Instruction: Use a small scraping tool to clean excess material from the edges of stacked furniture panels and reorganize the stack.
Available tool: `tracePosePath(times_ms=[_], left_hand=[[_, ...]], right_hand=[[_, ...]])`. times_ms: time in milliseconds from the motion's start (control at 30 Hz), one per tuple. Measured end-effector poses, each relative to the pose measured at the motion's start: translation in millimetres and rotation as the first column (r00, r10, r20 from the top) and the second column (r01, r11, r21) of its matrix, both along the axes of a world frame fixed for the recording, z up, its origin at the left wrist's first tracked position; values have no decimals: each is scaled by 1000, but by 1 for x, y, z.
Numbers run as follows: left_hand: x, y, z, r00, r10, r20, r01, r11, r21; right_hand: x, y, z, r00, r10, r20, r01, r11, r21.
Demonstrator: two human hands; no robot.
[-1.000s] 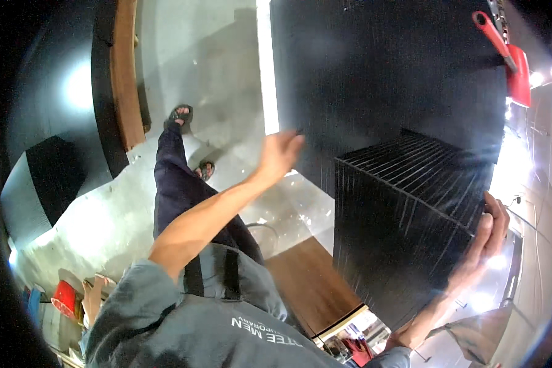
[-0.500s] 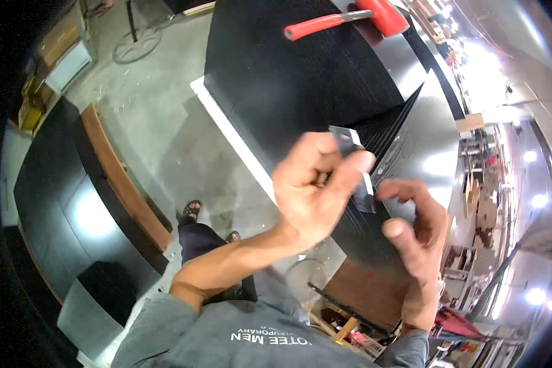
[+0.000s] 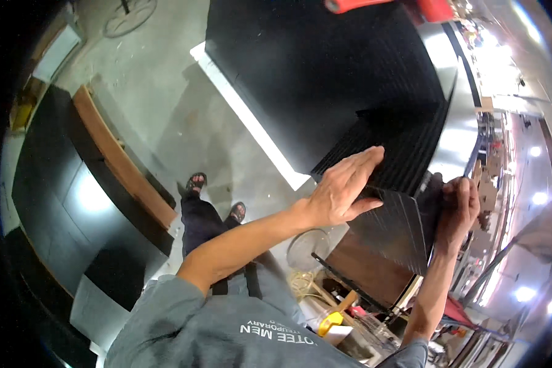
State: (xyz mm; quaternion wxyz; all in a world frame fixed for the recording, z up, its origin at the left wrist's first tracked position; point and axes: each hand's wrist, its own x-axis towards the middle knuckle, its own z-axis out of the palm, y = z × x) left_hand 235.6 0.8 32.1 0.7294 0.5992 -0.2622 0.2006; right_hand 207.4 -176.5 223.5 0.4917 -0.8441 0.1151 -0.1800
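Note:
My left hand (image 3: pixel 348 187) lies with its fingers stretched out on the near edge of a stack of thin black boards (image 3: pixel 405 147), its thumb apart. Below it hangs the stack's scratched, dark near face (image 3: pixel 389 227). My right hand (image 3: pixel 460 205) is closed at the right corner of the stack, fingers curled beside a dark, shiny surface; what it grips is hidden. A large black panel (image 3: pixel 306 73) stretches away beyond the stack. On its far part lies a red mallet (image 3: pixel 434 9), partly cut off by the picture's top edge.
A white strip (image 3: pixel 251 116) runs along the panel's left edge. To the left stands another black-topped piece (image 3: pixel 61 178) with a brown wooden side (image 3: pixel 119 153). A brown board (image 3: pixel 380 264) and a cluttered shelf (image 3: pixel 343 313) sit close to my body.
My left hand no longer holds the small metal plate and now rests flat on the boards. My right hand moved right and closed at the corner. The view shifted, moving the mallet up and right.

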Motion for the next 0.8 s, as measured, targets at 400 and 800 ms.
tracePosePath(times_ms=[400, 800], left_hand=[[-53, 10, -155, 534, -762, -366, 22, 445, -895], [-16, 6, -138, 575, -763, -295, 246, 505, -827]], right_hand=[[2, 3, -15, 987, 159, 33, -160, 986, 37], [1, 14, -11, 983, 181, -3, -181, 983, 36]])
